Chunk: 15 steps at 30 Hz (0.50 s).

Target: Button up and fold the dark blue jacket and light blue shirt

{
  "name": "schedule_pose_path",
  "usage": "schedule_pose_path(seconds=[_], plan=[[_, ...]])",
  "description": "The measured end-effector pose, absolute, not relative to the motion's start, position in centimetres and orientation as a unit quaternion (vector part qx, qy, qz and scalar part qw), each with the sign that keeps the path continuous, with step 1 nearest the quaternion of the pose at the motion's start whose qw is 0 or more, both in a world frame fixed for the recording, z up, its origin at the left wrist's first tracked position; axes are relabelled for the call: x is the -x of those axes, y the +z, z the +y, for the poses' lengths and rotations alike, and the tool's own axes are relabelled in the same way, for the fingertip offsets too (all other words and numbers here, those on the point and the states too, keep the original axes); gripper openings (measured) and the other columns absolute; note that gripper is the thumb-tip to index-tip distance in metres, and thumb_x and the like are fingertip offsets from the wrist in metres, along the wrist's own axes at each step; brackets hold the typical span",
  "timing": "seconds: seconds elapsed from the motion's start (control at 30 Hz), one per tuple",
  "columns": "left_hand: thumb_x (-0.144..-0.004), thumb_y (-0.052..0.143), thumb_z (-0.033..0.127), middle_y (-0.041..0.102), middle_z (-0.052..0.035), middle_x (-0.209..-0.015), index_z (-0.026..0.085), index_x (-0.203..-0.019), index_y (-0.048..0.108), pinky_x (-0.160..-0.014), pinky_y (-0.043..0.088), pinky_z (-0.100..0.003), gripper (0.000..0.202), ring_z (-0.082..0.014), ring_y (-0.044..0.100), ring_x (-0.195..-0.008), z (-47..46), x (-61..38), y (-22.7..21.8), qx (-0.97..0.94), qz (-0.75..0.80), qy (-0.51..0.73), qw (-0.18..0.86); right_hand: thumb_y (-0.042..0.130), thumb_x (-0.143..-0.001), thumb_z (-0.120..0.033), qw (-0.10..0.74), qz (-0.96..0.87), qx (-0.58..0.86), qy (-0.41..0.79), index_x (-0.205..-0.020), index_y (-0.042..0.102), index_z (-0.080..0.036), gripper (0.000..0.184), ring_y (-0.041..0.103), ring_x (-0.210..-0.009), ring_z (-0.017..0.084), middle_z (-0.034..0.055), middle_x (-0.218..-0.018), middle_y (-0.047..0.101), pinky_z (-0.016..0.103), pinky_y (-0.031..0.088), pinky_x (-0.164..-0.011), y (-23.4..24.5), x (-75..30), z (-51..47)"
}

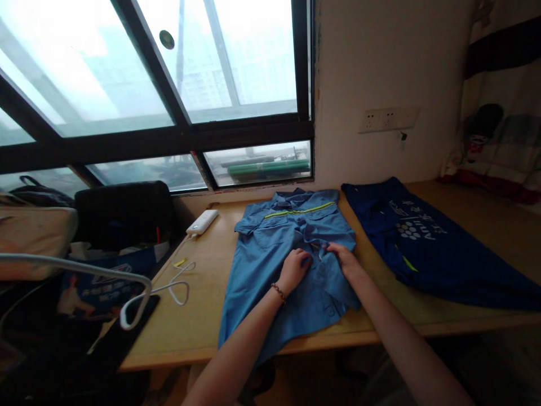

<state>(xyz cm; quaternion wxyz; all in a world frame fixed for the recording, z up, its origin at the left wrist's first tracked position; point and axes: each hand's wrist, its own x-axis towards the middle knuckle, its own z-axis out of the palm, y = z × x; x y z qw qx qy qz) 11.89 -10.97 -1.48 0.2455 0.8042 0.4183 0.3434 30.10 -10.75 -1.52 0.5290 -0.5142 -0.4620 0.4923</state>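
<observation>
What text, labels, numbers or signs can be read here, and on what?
"ANJI": on the dark blue garment, printed sideways, slightly blurred.
Other lettering on that garment: too blurred to read.
Blue bag: lettering and logo, too blurred to read.
Round window sticker: any text too small to read.

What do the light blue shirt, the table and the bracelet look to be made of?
Light blue shirt: probably matte woven fabric, going by its creases and folds.
Table: seemingly wood or laminate, from its tan colour and faint sheen.
Bracelet: dark brown beads, apparently; wood, stone or plastic, too small to tell.
</observation>
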Motion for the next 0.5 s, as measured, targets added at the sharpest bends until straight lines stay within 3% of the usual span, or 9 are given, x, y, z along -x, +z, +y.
schedule_pose_path(seconds=[0.1,0.2,0.37,0.5], plan=[[-0.072,0.055,0.019,0.057,-0.0058,-0.089,0.021,-0.083,0.066,-0.079,0.039,-0.028,0.016,-0.0182,0.052,-0.085,-11.5,-11.8,-1.3,-0.824,0.413,0.311,0.231,0.052,-0.053,-0.024,0.526,-0.373,0.439,0.625,-0.063,0.061,-0.014,0.016,0.052,-0.053,0.012,-0.0011,-0.057,0.059,0.023,0.040,-0.054,-1.5,-30.1,-10.7],[-0.074,0.052,0.020,0.058,-0.0043,-0.084,0.020,-0.080,0.067,-0.074,0.038,-0.026,0.016,-0.0164,0.052,-0.080,-11.8,-11.9,-0.8,-0.839,0.407,0.283,0.225,0.052,-0.052,-0.021,0.518,-0.335,0.418,0.667,-0.059,0.058,-0.015,0.012,0.049,-0.050,0.010,-0.0025,-0.053,0.056,0.022,0.038,-0.052,-1.6,-29.7,-10.8],[-0.070,0.059,0.028,0.060,-0.0006,-0.071,0.019,-0.083,0.065,-0.063,0.038,-0.023,0.017,-0.0130,0.052,-0.066,-12.0,-11.6,-0.1,-0.849,0.386,0.228,0.280,0.052,-0.057,-0.026,0.504,-0.353,0.439,0.654,-0.058,0.056,-0.017,0.010,0.050,-0.053,0.012,-0.0007,-0.054,0.056,0.024,0.039,-0.054,-1.5,-29.4,-11.3],[-0.064,0.065,0.029,0.059,-0.0002,-0.063,0.015,-0.070,0.062,-0.053,0.037,-0.021,0.016,-0.0110,0.052,-0.056,-11.8,-11.6,-0.7,-0.807,0.400,0.246,0.357,0.061,-0.058,-0.030,0.487,-0.393,0.464,0.627,-0.062,0.059,-0.019,0.012,0.049,-0.051,0.012,-0.0025,-0.055,0.057,0.024,0.037,-0.051,-0.9,-29.0,-12.2]])
